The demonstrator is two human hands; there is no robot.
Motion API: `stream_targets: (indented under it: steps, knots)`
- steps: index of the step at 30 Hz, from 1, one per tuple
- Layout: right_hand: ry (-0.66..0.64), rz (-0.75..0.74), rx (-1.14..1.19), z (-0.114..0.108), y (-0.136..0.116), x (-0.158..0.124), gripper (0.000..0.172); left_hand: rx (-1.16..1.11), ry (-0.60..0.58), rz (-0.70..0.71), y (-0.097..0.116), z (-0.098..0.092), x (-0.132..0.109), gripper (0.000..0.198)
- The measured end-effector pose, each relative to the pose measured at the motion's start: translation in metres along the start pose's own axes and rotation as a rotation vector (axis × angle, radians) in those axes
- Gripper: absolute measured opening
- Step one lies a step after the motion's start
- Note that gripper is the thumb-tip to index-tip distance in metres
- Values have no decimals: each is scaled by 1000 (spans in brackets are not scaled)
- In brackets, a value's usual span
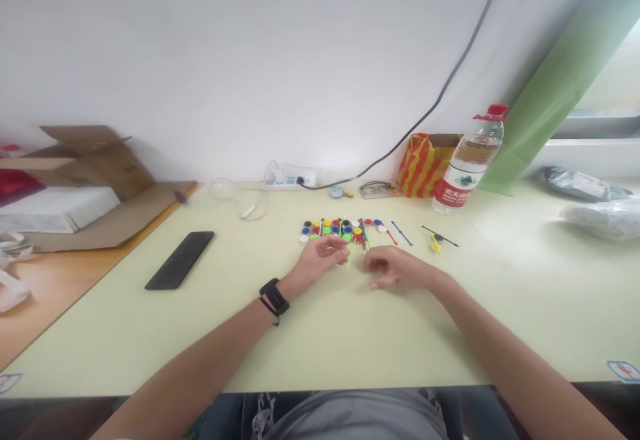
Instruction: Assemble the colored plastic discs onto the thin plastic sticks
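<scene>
My left hand (pixel 326 257) is closed in a pinch on a light green plastic stick (pixel 349 258), which points down from the fingertips. To its right, my right hand (pixel 397 269) hovers low over the table, fingers curled and thumb apart from them; nothing shows in its grasp. Beyond both hands lie rows of small round plastic discs (pixel 327 223) in several colours, with thin arrow-shaped sticks among them. A blue stick (pixel 401 233) and a red stick (pixel 389 233) lie at the right end. Farther right, a black arrow-shaped stick (pixel 447 241) with a black disc lies beside a yellow piece (pixel 435 247).
A black phone-like slab (pixel 180 260) lies on the left of the table. Along the wall are a power strip (pixel 290 176), a striped bag (pixel 425 167) and a tall water bottle (pixel 467 163). Cardboard (pixel 115 220) stands far left; plastic packages (pixel 603 217) lie far right.
</scene>
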State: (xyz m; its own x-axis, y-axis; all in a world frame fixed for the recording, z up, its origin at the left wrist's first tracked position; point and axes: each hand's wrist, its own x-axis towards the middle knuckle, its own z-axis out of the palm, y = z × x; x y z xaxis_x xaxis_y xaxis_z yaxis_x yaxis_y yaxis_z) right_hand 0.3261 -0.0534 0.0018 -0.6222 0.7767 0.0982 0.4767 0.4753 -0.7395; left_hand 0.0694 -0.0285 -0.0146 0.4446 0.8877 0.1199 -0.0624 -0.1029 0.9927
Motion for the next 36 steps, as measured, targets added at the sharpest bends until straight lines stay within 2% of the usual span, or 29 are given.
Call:
stream_targets:
  steps: [2, 4, 6, 9, 10, 13, 15, 18, 21, 22, 27, 36]
  knots:
    - [-35, -34, 1, 0, 0, -2, 42, 10, 16, -1, 0, 0, 1, 40]
    - [-18, -69, 36, 0, -1, -2, 45, 14, 27, 4, 1, 1, 1, 40]
    - [41, -63, 63, 2, -3, 0, 42, 8, 32, 10, 3, 2, 1, 40]
    - [197, -7, 88, 9, -6, 3, 27, -2, 29, 7, 6, 4, 0, 39]
    - [236, 0, 111, 12, -6, 4, 30, -7, 27, 5, 6, 4, 0, 38]
    - [310, -8, 221, 23, -9, 7, 63, -19, 26, 5, 6, 3, 0, 37]
    - [356, 11, 281, 28, -10, 9, 70, -30, 31, 9, 6, 3, 0, 38]
    - [337, 47, 302, 28, -11, 11, 37, -55, 40, 9, 4, 2, 1, 38]
    - [294, 61, 345, 22, -12, 11, 63, -73, 55, 3, 2, 2, 1, 38]
    - [311, 66, 368, 21, -13, 11, 65, -75, 58, 0, 2, 2, 1, 38]
    - [402, 55, 521, 22, -17, 13, 41, -82, 63, 2, 0, 2, 0, 38]
    - [373, 8, 483, 33, -13, 16, 33, -26, -23, 47, 2, 0, -1, 34]
